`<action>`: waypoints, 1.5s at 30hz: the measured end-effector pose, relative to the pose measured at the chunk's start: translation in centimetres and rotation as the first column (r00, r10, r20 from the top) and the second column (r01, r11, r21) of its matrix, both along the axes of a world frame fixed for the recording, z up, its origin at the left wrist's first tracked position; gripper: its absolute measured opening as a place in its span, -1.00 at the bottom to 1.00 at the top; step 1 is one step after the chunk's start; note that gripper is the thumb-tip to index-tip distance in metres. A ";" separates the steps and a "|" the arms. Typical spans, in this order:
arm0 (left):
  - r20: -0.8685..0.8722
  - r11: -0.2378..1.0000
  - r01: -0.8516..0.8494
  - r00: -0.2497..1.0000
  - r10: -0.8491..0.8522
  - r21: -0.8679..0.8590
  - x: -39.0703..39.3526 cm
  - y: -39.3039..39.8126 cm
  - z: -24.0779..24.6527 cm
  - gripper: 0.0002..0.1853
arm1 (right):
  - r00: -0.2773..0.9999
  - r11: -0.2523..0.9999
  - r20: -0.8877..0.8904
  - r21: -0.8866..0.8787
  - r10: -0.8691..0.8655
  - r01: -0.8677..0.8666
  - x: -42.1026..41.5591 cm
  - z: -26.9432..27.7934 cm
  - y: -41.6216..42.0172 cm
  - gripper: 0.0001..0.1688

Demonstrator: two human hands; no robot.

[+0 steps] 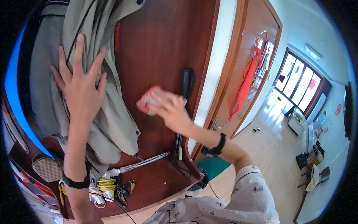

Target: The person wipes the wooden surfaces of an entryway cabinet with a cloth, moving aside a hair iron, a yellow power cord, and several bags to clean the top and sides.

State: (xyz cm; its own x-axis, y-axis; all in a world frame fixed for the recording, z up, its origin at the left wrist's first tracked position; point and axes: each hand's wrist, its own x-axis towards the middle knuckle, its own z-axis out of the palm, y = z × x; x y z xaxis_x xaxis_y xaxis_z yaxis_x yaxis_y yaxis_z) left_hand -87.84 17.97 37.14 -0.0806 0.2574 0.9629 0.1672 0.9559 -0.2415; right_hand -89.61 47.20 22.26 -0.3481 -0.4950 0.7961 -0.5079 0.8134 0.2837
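My left hand (81, 86) rests with spread fingers against a hanging light grey-beige coat (123, 134). A darker grey garment (44, 75) hangs to the left of it. In my right hand (174, 112) is a crumpled red and white cloth (148, 99), up against the reddish-brown wooden panel (156, 47) to the right of the coat. The hand and cloth are a little blurred. Close by my right hand, a black-handled stick-like object (186, 81), perhaps an umbrella, stands upright along the panel's right side; my hand hides part of it.
On the wooden shelf (156, 179) below lie a yellow cord bundle (106, 184), a white cable (95, 197), keys (132, 187), a clear rod (145, 162) and a checkered pouch (46, 168). Rightward, a wooden door (251, 25) bears hanging red cloth (246, 81).
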 end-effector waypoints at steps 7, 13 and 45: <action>0.122 0.935 0.316 0.946 -0.299 -0.159 1.0 6.9 -1.3 -0.41 | 0.592 0.935 -0.764 -0.039 -0.255 0.353 1.5 31.9 5.5 -0.44; 0.380 0.901 0.402 0.869 -0.318 -0.166 -0.6 14.4 -6.9 -0.81 | 0.427 0.489 -0.656 0.099 -0.622 0.866 -1.4 29.1 4.6 -0.63; 0.335 0.820 0.473 0.753 -0.566 0.322 4.6 12.2 -15.4 -0.53 | 0.899 0.586 -0.225 0.694 -0.375 0.418 2.5 3.6 8.2 -0.67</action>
